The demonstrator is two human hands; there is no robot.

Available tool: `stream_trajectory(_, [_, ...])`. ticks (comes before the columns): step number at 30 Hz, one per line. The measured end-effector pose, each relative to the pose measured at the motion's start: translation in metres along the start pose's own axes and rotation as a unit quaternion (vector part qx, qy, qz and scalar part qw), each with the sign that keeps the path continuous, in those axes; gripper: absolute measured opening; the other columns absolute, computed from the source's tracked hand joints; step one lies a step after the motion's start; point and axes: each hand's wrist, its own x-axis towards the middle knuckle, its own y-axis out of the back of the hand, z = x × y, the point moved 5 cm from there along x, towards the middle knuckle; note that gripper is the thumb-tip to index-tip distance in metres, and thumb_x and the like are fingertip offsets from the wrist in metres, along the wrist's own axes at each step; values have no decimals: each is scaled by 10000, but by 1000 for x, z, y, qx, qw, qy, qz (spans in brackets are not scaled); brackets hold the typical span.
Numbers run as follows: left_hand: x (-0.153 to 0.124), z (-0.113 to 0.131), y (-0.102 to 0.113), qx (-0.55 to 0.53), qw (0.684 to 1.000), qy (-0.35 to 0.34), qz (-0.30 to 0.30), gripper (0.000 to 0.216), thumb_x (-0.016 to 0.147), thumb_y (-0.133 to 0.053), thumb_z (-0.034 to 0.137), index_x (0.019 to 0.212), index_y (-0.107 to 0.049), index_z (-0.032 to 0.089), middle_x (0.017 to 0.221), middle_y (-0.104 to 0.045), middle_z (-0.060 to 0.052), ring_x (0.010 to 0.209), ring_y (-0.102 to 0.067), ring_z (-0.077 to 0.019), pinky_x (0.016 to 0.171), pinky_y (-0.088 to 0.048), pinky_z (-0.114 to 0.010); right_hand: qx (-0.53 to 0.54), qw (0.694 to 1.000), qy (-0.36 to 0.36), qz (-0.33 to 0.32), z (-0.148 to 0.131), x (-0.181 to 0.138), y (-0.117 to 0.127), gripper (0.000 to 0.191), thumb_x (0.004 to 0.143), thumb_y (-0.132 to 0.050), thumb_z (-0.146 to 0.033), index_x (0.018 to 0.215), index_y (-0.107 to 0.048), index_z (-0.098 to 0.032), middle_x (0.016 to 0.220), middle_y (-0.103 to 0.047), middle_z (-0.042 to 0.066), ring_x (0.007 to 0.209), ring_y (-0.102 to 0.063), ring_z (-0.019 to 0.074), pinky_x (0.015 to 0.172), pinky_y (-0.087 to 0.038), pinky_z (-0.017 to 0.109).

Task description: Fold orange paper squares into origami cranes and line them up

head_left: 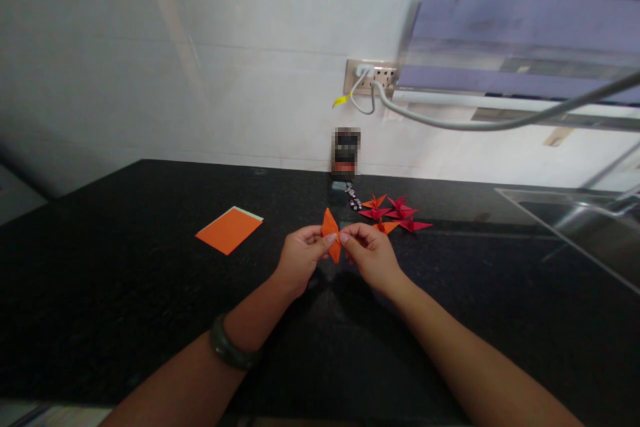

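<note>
Between my hands, above the dark counter, is a folded piece of orange origami paper [329,221], narrow and pointed at its upper and lower ends. My left hand [301,255] pinches it from the left, thumb across its front. From the right, my right hand [370,252] pinches its edge between thumb and fingertips. Just beyond my right hand lie several folded paper cranes: red ones [400,212] and orange ones [376,201], one partly hidden by that hand. Off to the left, a stack of orange paper sheets [229,232] has a pale green edge showing beneath.
The black stone counter [150,320] meets a white tiled wall. A phone-like, blurred-out object [346,152] leans there, a patterned strap [354,197] before it. Above, a grey cable [450,124] runs from a wall socket [373,77]. At right is a metal sink [590,220].
</note>
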Motion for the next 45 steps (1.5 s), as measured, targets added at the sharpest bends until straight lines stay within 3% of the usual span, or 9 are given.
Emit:
stream_trajectory(4, [1,3,2,-2,999,-29,27,277,530,-742,277,697,-577,130,575,-621,9,494,-547,-85,485,-408,-189,-7,1000,16,14,-1,-1,0,132,720,-548,-303,738,-539,-172,540,-476,-43,449,-417,81,423,-339,203])
stream_trajectory(13, [1,7,-2,11,998,-68,4,229,540,-736,255,650,-579,130,584,-618,14,530,-552,-84,535,-428,-198,-24,998,53,25,0,-1,2,113,699,-578,-262,772,-558,-178,623,-523,-18,535,-458,101,495,-385,221])
stream_trajectory(19, [0,9,-1,22,997,-77,3,214,544,-735,241,636,-582,122,539,-592,25,485,-510,-64,491,-394,-179,-43,996,74,11,-2,0,2,84,698,-584,-241,742,-554,-176,633,-515,-12,569,-457,107,520,-387,223])
stream_trajectory(24, [-1,8,-1,35,998,-57,9,245,523,-747,270,642,-591,123,534,-597,22,477,-515,-68,474,-396,-178,-62,997,48,22,1,2,4,77,691,-566,-242,689,-544,-168,598,-515,-10,534,-455,106,484,-377,218])
stream_trajectory(29, [-1,2,-2,14,1000,-17,5,249,629,-668,314,762,-633,107,615,-649,-25,551,-592,-112,552,-482,-232,-66,996,6,59,4,4,9,100,703,-534,-263,685,-521,-166,536,-479,-32,437,-411,86,419,-341,209])
stream_trajectory(36, [-1,3,-2,52,998,-21,27,162,587,-680,213,690,-626,100,539,-634,-7,483,-575,-94,493,-465,-195,-124,986,83,68,-1,0,7,67,715,-533,-236,697,-529,-171,592,-505,-16,520,-461,105,478,-384,217])
stream_trajectory(41, [0,5,0,118,989,-79,29,134,622,-647,226,694,-638,112,581,-655,-19,540,-606,-121,533,-484,-218,-145,983,102,53,-2,-1,4,63,715,-551,-234,695,-538,-175,619,-534,-5,537,-481,113,494,-396,224])
stream_trajectory(45, [-2,8,0,227,962,-149,32,155,673,-609,261,735,-668,131,665,-688,-37,597,-630,-144,563,-493,-229,-198,972,105,70,-7,-2,4,92,736,-529,-227,666,-545,-169,604,-542,-1,543,-493,118,508,-395,227])
